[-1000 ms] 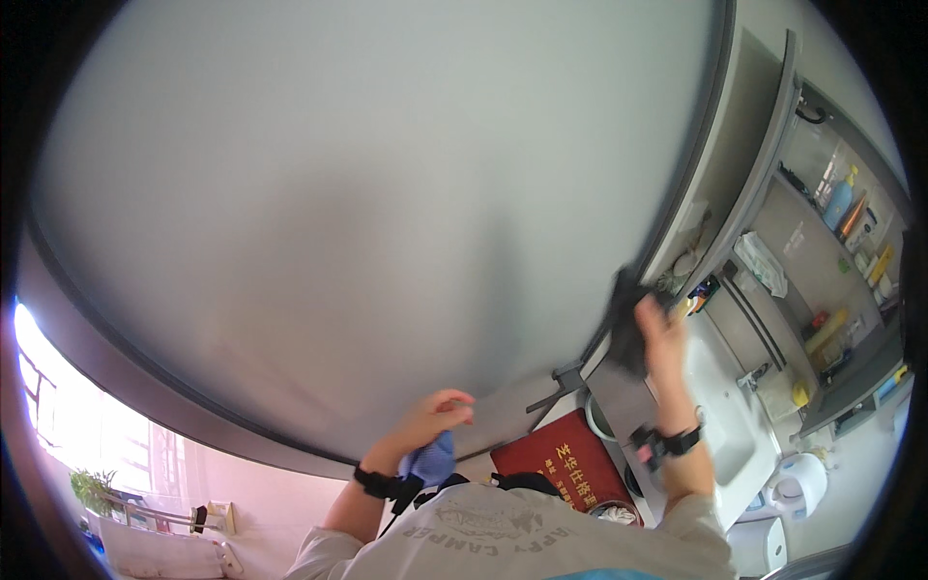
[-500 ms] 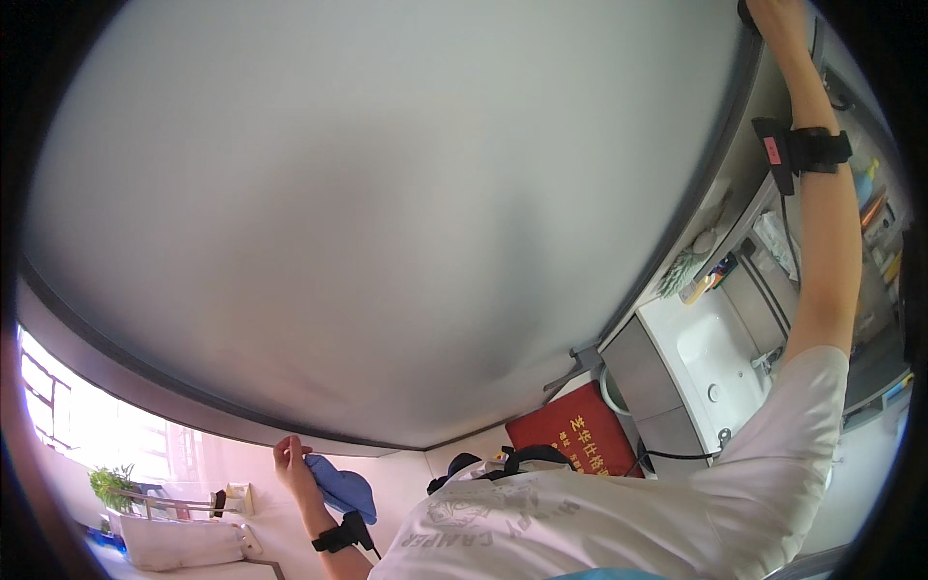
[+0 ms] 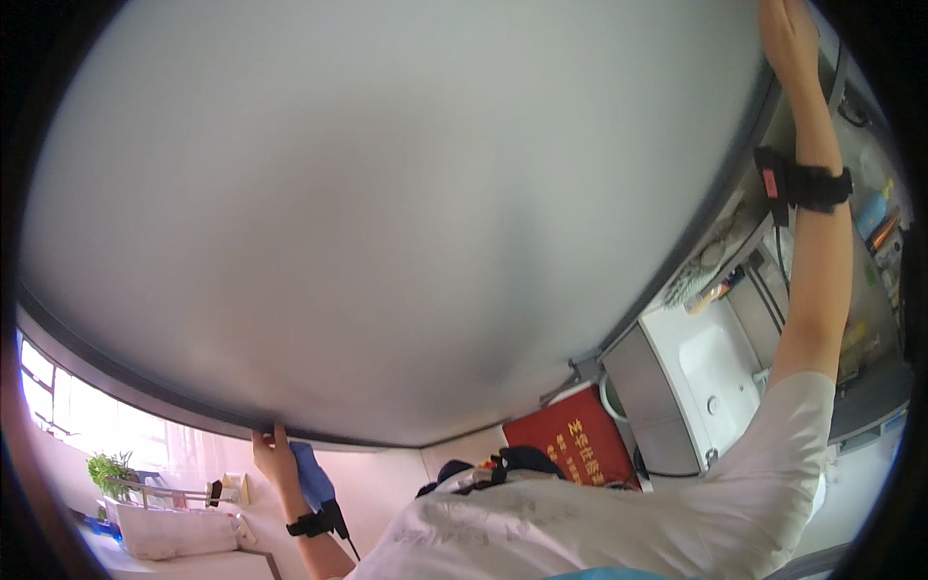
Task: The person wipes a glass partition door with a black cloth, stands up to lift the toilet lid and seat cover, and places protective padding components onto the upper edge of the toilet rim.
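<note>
A large frosted panel (image 3: 387, 213) with a dark frame fills most of the view; it looks like a glass door. My left hand (image 3: 277, 464) is at the panel's lower frame, its fingertips against the edge. A blue cloth (image 3: 311, 476) hangs from this hand, on its right side. At the top right, my right hand (image 3: 791, 43) is beside the panel's right edge with its fingers drawn together. The picture's rim cuts off the fingertips, so what they grip is hidden. Black straps with small devices circle both wrists.
Right of the panel is a white sink (image 3: 715, 367) in a grey cabinet (image 3: 652, 396), with bottles and a tube behind it. A red board (image 3: 570, 435) with gold lettering lies below the hinge (image 3: 583, 367). A potted plant (image 3: 111, 474) stands by the window at lower left.
My left hand has moved left and its fingertips now touch the panel's frame, the cloth coming with it. The right arm has shifted slightly down in the picture, and the view has tilted a little.
</note>
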